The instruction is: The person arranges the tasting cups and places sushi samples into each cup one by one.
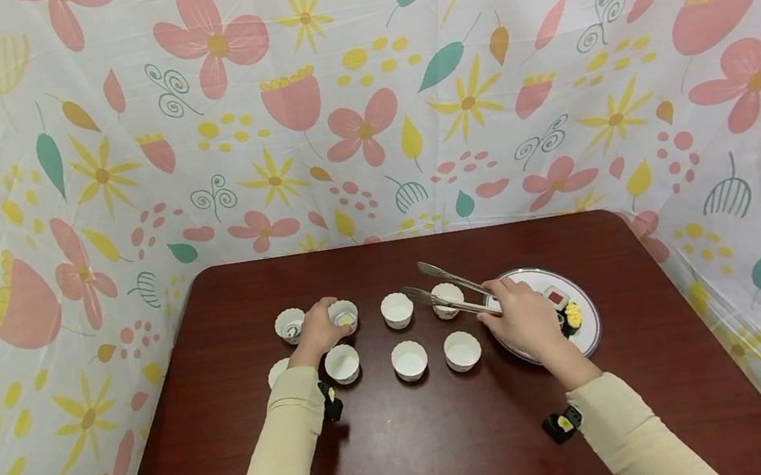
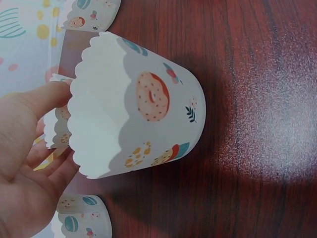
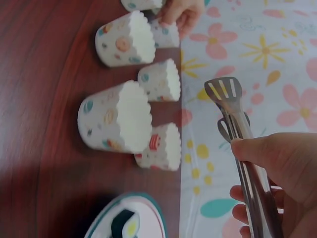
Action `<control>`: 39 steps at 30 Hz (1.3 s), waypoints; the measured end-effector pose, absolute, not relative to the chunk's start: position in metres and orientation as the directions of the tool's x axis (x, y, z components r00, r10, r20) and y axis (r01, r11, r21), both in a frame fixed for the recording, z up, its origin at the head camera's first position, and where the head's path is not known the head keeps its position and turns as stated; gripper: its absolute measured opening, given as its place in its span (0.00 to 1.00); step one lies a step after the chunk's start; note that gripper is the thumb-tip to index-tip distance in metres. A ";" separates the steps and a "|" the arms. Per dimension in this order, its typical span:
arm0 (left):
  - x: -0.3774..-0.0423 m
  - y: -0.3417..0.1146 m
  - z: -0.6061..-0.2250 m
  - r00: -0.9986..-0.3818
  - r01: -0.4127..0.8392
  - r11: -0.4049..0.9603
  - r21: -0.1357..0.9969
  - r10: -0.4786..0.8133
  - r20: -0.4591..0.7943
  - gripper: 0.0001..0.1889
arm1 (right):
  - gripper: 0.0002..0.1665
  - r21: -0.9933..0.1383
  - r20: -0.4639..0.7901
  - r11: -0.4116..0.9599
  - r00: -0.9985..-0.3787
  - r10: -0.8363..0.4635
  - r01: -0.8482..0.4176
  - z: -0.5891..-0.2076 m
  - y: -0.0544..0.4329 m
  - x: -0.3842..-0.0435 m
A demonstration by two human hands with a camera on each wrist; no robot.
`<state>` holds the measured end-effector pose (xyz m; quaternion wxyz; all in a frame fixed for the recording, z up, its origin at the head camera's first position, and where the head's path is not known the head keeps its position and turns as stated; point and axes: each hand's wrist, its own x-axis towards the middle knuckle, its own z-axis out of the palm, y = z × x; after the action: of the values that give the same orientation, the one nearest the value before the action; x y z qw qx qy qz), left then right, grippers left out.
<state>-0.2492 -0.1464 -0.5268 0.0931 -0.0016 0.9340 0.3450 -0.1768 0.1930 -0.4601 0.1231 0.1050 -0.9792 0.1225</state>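
Observation:
My left hand (image 1: 321,331) holds a white scalloped paper baking cup (image 1: 351,312) in the back row, thumb and fingers on opposite sides. A small yellow piece lies inside that cup. In the left wrist view, a nearer baking cup (image 2: 99,109) with a doughnut print partly hides the held one. My right hand (image 1: 525,316) grips metal tongs (image 1: 459,305); their slotted tips are spread apart with nothing between them. The tongs extend over a back-row baking cup (image 1: 448,290). Beneath my right hand is a plate (image 1: 591,321) with sushi pieces (image 1: 571,316), partly hidden by the hand.
Several more paper cups (image 1: 409,361) stand in two rows across the dark wooden table (image 1: 410,444). The back left cup (image 1: 290,325) contains a small dark and white piece. My left forearm overlaps the front left cup (image 1: 278,372). A flower-print curtain (image 1: 363,110) hangs behind the table.

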 end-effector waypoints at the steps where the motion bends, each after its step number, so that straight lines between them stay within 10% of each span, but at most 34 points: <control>1: -0.249 -0.146 -0.527 -0.983 -0.065 0.764 0.642 0.062 -0.173 0.33 | 0.29 -0.211 0.269 0.950 -0.948 -0.171 -0.231 -0.460 0.197 -0.176; 39: -0.250 -0.147 -0.529 -0.980 -0.088 0.743 0.664 0.055 -0.191 0.34 | 0.29 -0.166 0.024 0.983 -0.997 -0.072 -0.075 -0.467 0.295 -0.123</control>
<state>-0.2497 -0.1468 -0.5293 0.0996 -0.0087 0.9282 0.3585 -0.1228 0.2948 -0.4666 0.0092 0.0369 -0.9958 0.0835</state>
